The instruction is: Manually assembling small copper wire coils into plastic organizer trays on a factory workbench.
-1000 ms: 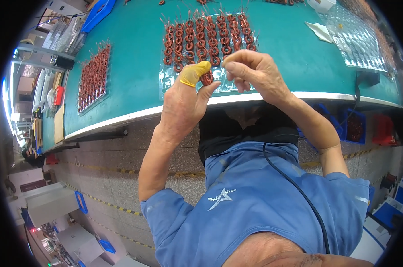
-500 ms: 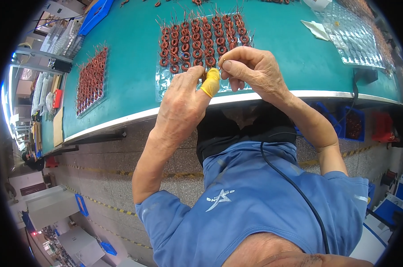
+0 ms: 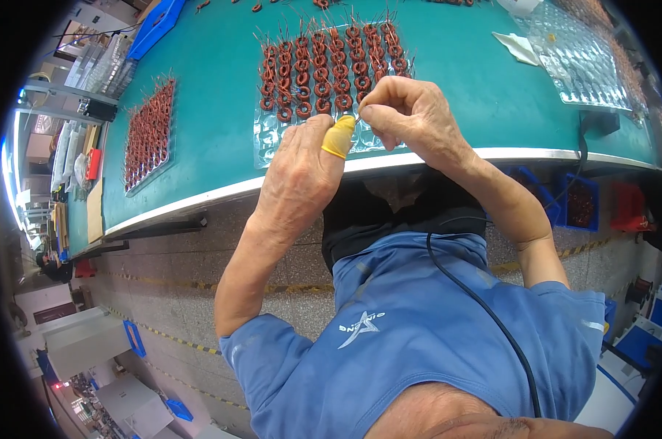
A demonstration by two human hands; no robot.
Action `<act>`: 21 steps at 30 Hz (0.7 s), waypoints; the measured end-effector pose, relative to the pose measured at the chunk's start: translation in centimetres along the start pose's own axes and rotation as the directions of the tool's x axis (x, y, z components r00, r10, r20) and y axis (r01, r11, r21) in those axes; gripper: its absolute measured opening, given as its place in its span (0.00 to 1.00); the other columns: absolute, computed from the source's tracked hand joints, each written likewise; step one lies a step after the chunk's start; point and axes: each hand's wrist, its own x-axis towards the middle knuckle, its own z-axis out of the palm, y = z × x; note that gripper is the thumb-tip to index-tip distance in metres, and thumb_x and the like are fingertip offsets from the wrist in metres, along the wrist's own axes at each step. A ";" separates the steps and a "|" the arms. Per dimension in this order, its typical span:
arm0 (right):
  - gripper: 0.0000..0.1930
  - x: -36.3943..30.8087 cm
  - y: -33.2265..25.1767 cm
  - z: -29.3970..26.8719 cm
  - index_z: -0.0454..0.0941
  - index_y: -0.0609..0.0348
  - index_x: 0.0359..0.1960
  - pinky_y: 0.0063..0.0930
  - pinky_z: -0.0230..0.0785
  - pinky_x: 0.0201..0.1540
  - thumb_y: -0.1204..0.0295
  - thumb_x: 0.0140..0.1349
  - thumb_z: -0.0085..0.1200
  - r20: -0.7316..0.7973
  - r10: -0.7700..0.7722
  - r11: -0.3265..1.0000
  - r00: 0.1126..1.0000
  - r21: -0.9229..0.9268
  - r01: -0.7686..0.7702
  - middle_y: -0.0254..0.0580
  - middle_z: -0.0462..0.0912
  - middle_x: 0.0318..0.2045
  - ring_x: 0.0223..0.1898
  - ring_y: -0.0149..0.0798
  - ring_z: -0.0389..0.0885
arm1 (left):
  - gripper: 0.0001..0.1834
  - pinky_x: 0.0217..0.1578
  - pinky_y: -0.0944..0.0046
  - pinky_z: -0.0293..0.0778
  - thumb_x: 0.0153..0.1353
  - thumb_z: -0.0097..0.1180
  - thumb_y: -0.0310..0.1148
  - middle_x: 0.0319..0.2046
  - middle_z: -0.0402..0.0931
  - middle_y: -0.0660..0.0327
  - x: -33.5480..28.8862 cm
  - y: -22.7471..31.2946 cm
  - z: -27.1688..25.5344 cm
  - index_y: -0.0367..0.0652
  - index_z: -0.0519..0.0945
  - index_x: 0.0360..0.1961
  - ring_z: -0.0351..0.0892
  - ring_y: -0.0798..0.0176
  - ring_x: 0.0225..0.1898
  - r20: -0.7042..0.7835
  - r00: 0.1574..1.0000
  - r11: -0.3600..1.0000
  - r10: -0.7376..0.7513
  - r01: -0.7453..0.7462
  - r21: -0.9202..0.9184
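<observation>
A clear plastic tray (image 3: 266, 143) lies at the table's front edge, with rows of copper-red wound ring coils (image 3: 321, 74) whose wire ends stick up. Over its near rows, my left hand (image 3: 296, 167) is closed, thumb against fingers. A yellow finger cot (image 3: 338, 137) covers that thumb. What these fingers hold is hidden behind them. Just to the right, my right hand (image 3: 422, 121) pinches thumb and forefinger together close to the yellow cot. Anything in that pinch is too small to make out.
On the green table (image 3: 206, 110), a second tray of coils (image 3: 149, 135) stands at the left. Stacked clear trays (image 3: 583, 69) and a white scrap (image 3: 517, 48) lie at the right. A blue bin (image 3: 155, 28) is at the far left. Blue crates (image 3: 580, 201) sit below the table.
My right thumb and forefinger have come down slightly and left, closer to the left thumb. The left thumb has turned a little and shifted left. The trays stay put.
</observation>
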 end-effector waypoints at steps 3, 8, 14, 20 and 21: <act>0.08 0.2 -0.6 0.4 0.79 0.67 0.28 0.19 0.68 0.22 0.72 0.55 0.55 -0.073 -0.002 0.993 0.997 -0.117 -0.007 0.36 0.78 0.19 0.20 0.24 0.75 | 0.15 0.36 0.57 0.73 0.52 0.61 0.23 0.38 0.72 0.50 0.1 0.4 0.6 0.34 0.72 0.41 0.75 0.51 0.35 -0.026 0.991 0.978 -0.128 0.122 -0.168; 0.08 0.4 -0.7 0.8 0.79 0.66 0.27 0.19 0.65 0.21 0.71 0.53 0.55 -0.129 -0.057 0.984 0.990 -0.176 0.034 0.35 0.77 0.18 0.18 0.24 0.73 | 0.17 0.33 0.57 0.72 0.53 0.62 0.23 0.35 0.71 0.53 -0.1 0.6 1.3 0.35 0.71 0.43 0.74 0.53 0.32 -0.033 0.968 0.901 -0.249 0.219 -0.374; 0.09 1.0 -0.5 0.0 0.75 0.61 0.23 0.17 0.52 0.18 0.69 0.54 0.57 -0.031 0.151 0.988 0.988 0.030 -0.150 0.28 0.68 0.13 0.16 0.20 0.62 | 0.17 0.32 0.60 0.73 0.55 0.62 0.23 0.32 0.72 0.54 0.0 0.8 1.8 0.35 0.71 0.43 0.76 0.57 0.31 0.004 0.940 0.830 -0.342 0.305 -0.467; 0.09 1.5 1.1 0.0 0.76 0.62 0.25 0.16 0.55 0.19 0.69 0.54 0.57 -0.024 0.154 0.984 0.988 0.092 -0.151 0.28 0.69 0.14 0.16 0.20 0.64 | 0.18 0.33 0.62 0.75 0.57 0.62 0.29 0.31 0.75 0.56 0.1 0.6 2.1 0.35 0.71 0.46 0.79 0.60 0.32 0.034 0.881 0.757 -0.471 0.424 -0.497; 0.09 1.6 1.1 0.3 0.76 0.63 0.26 0.16 0.57 0.20 0.69 0.55 0.57 -0.055 0.101 0.992 0.993 0.081 -0.096 0.29 0.70 0.16 0.17 0.21 0.66 | 0.19 0.33 0.62 0.75 0.57 0.63 0.30 0.31 0.75 0.57 0.1 0.6 2.2 0.35 0.71 0.46 0.80 0.60 0.32 0.036 0.876 0.746 -0.481 0.430 -0.507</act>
